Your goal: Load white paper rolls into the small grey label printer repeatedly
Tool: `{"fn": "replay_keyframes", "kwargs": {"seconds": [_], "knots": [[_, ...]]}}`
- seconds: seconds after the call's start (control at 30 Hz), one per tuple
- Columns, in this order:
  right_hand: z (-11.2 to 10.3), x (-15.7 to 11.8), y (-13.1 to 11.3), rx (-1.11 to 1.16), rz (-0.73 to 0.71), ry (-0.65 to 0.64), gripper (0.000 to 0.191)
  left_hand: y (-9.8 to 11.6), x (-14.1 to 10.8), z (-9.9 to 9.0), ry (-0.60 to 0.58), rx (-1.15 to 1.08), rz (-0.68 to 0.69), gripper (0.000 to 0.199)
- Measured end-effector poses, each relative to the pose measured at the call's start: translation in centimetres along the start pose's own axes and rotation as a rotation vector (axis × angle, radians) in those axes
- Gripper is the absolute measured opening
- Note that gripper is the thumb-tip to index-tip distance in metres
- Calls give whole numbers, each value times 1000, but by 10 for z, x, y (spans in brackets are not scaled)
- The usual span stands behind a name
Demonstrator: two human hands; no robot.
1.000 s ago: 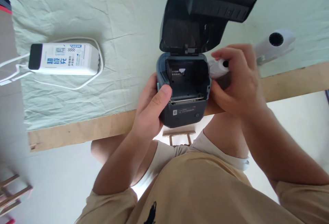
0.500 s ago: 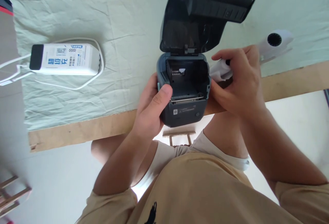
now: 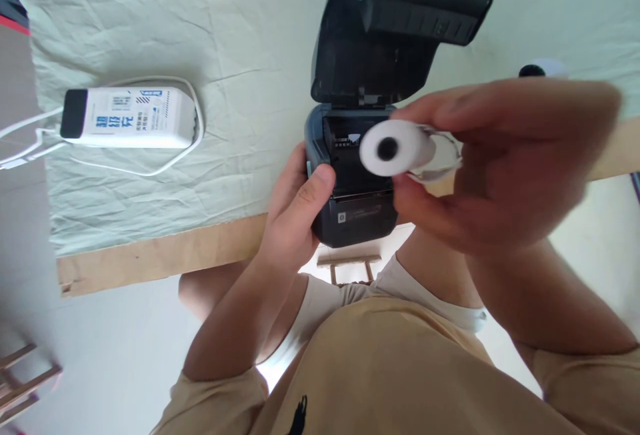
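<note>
The right hand (image 3: pixel 510 162) pinches a paper roll (image 3: pixel 419 145) over the right side of the printer (image 3: pixel 353 225), hiding part of its hollow; the left hand (image 3: pixel 295 205) clasps the printer's left side — most fingers out of sight; the raised lid (image 3: pixel 370 65) is cut off above; the printer's small lettering is blurred; left of it, a white box (image 3: pixel 170 122) reads 超级充; right, another roll (image 3: pixel 553 67) — mostly behind the right hand.

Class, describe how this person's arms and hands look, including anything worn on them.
The left hand and right hand wear no gloves; the right is blurred, so its finer details cannot be told. Short, plain tan sleeves leave both forearms bare.
</note>
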State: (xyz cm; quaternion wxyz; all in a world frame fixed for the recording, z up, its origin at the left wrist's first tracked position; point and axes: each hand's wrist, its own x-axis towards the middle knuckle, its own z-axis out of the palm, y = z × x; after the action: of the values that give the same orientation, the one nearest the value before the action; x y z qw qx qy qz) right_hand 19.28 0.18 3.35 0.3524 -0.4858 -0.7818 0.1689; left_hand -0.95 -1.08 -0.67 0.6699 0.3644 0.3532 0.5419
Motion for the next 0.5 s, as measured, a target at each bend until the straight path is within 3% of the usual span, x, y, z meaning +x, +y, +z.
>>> {"fn": "replay_keyframes", "kwargs": {"seconds": [0.17, 0.33, 0.5], "knots": [[15, 18, 6, -139, -323, 170, 32, 0, 0, 0, -15, -39, 7, 27], [17, 17, 12, -109, -355, 290, 23, 0, 0, 2, -21, -38, 3, 28], [19, -2, 5, -7, -442, 273, 18, -4, 0, -3, -32, -45, 29, 28]]}}
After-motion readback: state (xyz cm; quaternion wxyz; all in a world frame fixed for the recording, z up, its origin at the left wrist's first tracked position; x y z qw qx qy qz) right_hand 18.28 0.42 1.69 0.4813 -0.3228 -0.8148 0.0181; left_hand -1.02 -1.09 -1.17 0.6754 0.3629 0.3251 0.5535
